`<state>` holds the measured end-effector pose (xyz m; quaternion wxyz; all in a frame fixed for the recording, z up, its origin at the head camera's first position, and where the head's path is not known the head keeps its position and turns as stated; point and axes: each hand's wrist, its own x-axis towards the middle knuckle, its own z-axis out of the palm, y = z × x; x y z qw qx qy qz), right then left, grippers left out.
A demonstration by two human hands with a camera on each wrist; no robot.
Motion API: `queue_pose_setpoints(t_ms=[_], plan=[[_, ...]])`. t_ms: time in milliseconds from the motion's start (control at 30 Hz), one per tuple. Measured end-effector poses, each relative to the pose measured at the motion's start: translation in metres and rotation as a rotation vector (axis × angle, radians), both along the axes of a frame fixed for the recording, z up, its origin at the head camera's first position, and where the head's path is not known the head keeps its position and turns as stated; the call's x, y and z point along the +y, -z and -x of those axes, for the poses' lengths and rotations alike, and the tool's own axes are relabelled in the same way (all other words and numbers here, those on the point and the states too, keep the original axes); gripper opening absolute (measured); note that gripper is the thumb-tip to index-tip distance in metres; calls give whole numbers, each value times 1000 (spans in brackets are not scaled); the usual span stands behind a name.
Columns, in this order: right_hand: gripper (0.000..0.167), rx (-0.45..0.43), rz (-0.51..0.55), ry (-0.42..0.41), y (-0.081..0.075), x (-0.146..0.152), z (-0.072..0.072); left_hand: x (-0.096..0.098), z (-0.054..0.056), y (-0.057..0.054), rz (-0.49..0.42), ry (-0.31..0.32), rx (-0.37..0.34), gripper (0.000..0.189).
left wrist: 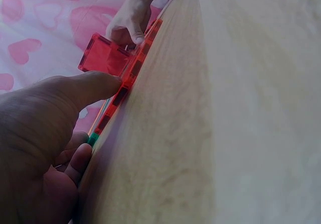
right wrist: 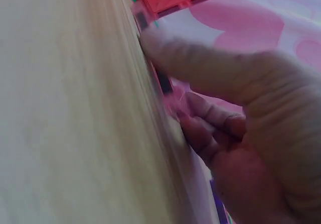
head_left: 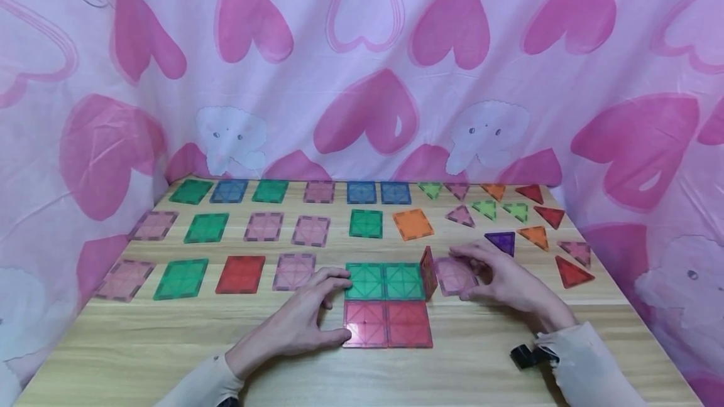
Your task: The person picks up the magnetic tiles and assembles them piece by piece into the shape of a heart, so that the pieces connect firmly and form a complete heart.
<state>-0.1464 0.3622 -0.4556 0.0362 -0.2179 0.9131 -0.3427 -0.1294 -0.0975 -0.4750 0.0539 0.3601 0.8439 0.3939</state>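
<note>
Two green square magnetic tiles (head_left: 364,281) and two red square magnetic tiles (head_left: 410,324) lie flat, edge to edge, as one block. At the right edge of the green row stands an upright red square tile (head_left: 428,274), also visible in the left wrist view as a red tile (left wrist: 103,56). My left hand (head_left: 302,316) touches the block's left side, fingertips by the green tile and thumb on the red one. Right of the upright tile, my right hand (head_left: 498,275) grips a pink square tile (head_left: 454,276) by its edges, thumb at the near side.
Rows of loose square tiles, such as a red square (head_left: 240,274) and an orange square (head_left: 413,224), lie behind and to the left. Several triangle tiles, including a purple triangle (head_left: 501,242), lie at the back right. A heart-patterned curtain (head_left: 362,80) surrounds the wooden table (head_left: 294,382).
</note>
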Motion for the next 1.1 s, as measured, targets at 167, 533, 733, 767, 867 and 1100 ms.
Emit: queue_pose_setpoints(t_ms=[167, 533, 733, 767, 867, 1100], plan=[[84, -68, 81, 85, -3, 2, -9, -1, 0, -1, 7, -2, -3, 77], [81, -145, 410, -133, -5, -18, -42, -1, 0, 1, 13, -3, -18, 76], [84, -138, 430, -239, -8, -38, -57, -1, 1, 0, 13, -3, -13, 76], [83, -146, 430, -253, -8, -41, -59, -1, 1, 0, 13, -2, -12, 76], [80, -183, 422, -263, -8, -49, -62, -1, 1, 0, 12, 1, -13, 77], [79, -159, 401, -267, -5, -58, -64, -1, 1, 0, 15, -1, -2, 77]])
